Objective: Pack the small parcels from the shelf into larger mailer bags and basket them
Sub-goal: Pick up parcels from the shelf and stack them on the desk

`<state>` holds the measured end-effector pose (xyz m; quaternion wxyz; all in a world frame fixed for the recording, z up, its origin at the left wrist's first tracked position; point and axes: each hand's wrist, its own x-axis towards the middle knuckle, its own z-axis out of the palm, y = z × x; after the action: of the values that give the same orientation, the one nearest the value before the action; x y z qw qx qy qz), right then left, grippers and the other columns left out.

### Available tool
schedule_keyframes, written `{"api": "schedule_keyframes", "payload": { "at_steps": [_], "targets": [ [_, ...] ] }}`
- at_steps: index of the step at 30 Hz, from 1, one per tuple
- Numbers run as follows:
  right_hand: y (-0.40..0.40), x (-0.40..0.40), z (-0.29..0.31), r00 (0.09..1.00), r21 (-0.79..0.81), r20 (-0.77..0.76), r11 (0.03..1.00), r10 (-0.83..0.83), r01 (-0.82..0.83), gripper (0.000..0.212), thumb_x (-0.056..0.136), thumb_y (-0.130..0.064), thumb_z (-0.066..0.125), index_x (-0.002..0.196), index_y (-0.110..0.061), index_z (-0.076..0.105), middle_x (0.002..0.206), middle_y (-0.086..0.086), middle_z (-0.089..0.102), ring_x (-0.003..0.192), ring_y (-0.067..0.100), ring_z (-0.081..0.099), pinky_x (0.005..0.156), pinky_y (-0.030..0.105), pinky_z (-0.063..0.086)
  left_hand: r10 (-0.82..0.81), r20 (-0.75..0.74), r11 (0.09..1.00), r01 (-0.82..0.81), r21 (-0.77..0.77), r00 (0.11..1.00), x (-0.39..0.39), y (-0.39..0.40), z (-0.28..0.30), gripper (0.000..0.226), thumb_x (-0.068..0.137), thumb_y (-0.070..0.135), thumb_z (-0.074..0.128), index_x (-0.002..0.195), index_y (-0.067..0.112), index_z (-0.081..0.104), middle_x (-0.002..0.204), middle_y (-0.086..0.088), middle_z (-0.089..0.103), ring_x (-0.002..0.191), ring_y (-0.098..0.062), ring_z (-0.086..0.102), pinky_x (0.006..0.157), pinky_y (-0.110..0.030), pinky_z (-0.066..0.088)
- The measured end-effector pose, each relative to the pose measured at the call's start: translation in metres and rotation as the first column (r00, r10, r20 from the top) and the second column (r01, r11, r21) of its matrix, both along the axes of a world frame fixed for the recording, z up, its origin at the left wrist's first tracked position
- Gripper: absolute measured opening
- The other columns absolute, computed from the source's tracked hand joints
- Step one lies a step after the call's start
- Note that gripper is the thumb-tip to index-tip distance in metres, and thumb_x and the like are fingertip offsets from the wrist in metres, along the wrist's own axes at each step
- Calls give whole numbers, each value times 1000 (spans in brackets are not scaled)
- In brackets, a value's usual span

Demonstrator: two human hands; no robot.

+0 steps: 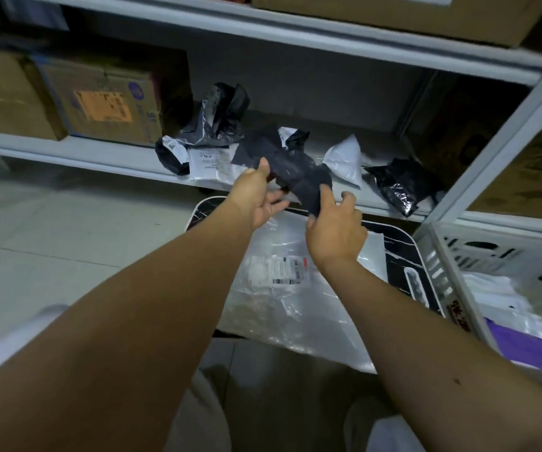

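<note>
I hold a small black parcel (295,171) in the air in front of the shelf edge (106,158). My left hand (260,197) pinches its left side with the thumb on top. My right hand (336,226) grips its lower right end. Below my hands a large clear-white mailer bag (295,308) with a printed label lies on a dark tray-like surface (403,252). On the shelf lie several more small parcels: black ones (217,115) (400,184) and white ones (344,158) (209,164).
A white slotted basket (478,252) at the right holds white and purple packages (521,344). Cardboard boxes (100,99) stand on the shelf at the left, another sits on the upper shelf (400,14). A shelf upright (504,135) rises at the right. Tiled floor lies left.
</note>
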<state>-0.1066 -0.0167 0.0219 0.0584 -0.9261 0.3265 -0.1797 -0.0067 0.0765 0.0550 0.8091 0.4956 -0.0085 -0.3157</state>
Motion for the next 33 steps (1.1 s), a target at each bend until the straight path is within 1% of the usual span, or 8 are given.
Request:
{"api": "schedule_keyframes", "payload": {
  "at_steps": [9, 14, 16, 18, 21, 24, 28, 33],
  "targets": [
    [-29, -98, -28, 969, -43, -239, 996, 60, -72, 55, 95, -9, 46, 146, -24, 33, 135, 11, 44, 104, 32, 59, 72, 35, 43, -35, -208, 998, 43, 37, 977, -99, -15, -58, 42, 103, 33, 37, 140, 14, 40, 142, -3, 50, 122, -32, 55, 95, -47, 44],
    [-15, -115, -57, 932, 14, -309, 981, 187, -192, 49, 96, -17, 45, 144, -24, 38, 135, 12, 45, 113, 31, 50, 93, 40, 45, 120, -348, 949, -4, 316, 930, -121, 10, -95, 34, 99, 24, 49, 128, 8, 55, 109, -13, 67, 95, -31, 68, 78, -37, 54],
    [-11, -116, -68, 913, 9, -334, 970, 234, -245, 46, 95, -19, 46, 141, -24, 43, 138, 12, 43, 115, 31, 48, 95, 41, 44, 251, -297, 876, -86, 474, 921, -124, 22, -102, 36, 91, 17, 52, 125, 4, 54, 95, -13, 64, 77, -28, 65, 66, -36, 55],
    [-7, -116, -76, 900, -6, -351, 961, 258, -277, 44, 96, -18, 45, 139, -22, 46, 140, 11, 43, 117, 30, 47, 96, 40, 42, 415, -30, 628, -263, 732, 909, -126, 32, -103, 48, 83, 18, 58, 126, 0, 45, 111, -16, 56, 96, -32, 60, 77, -40, 52],
    [-5, -114, -83, 952, 5, -181, 968, 249, -252, 44, 92, -12, 46, 136, -16, 48, 141, 11, 45, 119, 30, 48, 97, 40, 42, 13, 538, 191, -530, 826, 843, -128, 39, -95, 44, 78, 18, 60, 116, 2, 43, 119, -16, 46, 108, -33, 49, 86, -43, 43],
    [-4, -105, -87, 986, 57, 79, 987, 147, -152, 41, 90, -13, 51, 130, -9, 51, 139, 12, 50, 124, 31, 49, 103, 43, 42, -516, 740, 293, -723, 626, 431, -118, 26, -94, 33, 78, 15, 56, 111, 11, 52, 126, -12, 49, 119, -30, 46, 97, -42, 39],
    [4, -98, -99, 981, 18, 72, 983, 179, -181, 50, 97, -26, 49, 143, -8, 41, 154, 13, 34, 145, 26, 28, 117, 44, 21, -897, 438, 323, -602, 730, 50, -114, 5, -122, 59, 100, 39, 25, 153, 17, 10, 162, -6, 1, 149, -24, -2, 119, -50, 6],
    [2, -94, -126, 960, 96, -213, 981, 183, -166, 68, 99, -50, 12, 155, -13, 1, 163, 8, -5, 149, 20, -11, 117, 46, -7, -937, 283, 146, -503, 852, 207, -110, 3, -161, 69, 99, 49, 18, 151, 21, -16, 160, -9, -16, 148, -28, -12, 117, -55, 0]
  ]
}}
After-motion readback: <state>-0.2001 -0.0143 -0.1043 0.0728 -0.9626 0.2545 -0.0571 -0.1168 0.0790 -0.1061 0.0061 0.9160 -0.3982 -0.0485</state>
